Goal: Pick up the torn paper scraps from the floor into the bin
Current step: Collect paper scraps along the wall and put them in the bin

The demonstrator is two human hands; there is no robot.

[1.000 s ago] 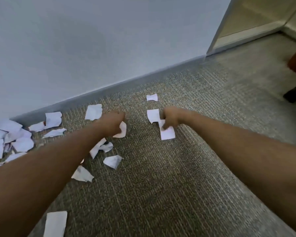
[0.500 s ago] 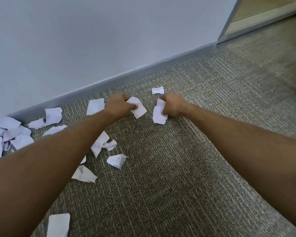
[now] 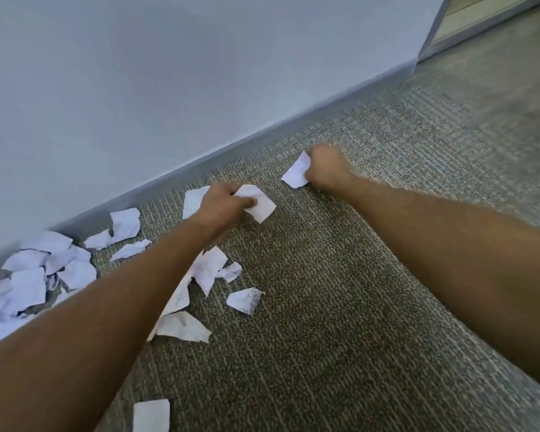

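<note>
Grey-brown carpet [image 3: 340, 307] runs up to a pale wall [image 3: 169, 88] and its grey skirting board [image 3: 262, 135], with torn white paper strewn along the foot of it. I am in the gathering stage of the job: both arms reach forward over the floor, and each hand has a scrap. My left hand [image 3: 222, 204], near the middle of the view, is curled over with the thumb pinching a white scrap [image 3: 261, 204] that juts out toward 3 o'clock. My right hand [image 3: 326, 169], up at 1 o'clock from it, is closed into a fist, knuckles up, with a second scrap [image 3: 296, 174] poking out on its 9 o'clock side; how its fingers lie underneath I cannot tell.

Plenty is left to do, by my reckoning. A heap of scraps [image 3: 35, 275] lies against the skirting at 9 o'clock, loose pieces [image 3: 215, 269] sit beside my left forearm [image 3: 122, 307], another piece [image 3: 192, 199] shows just behind my left hand, and one scrap [image 3: 152, 416] lies at 6 o'clock by the bottom edge. No bin shows anywhere in view. The next move, as I judge it, calls for either gathering more pieces into already full grips without dropping any, or turning to find the bin and carrying these two there.
</note>
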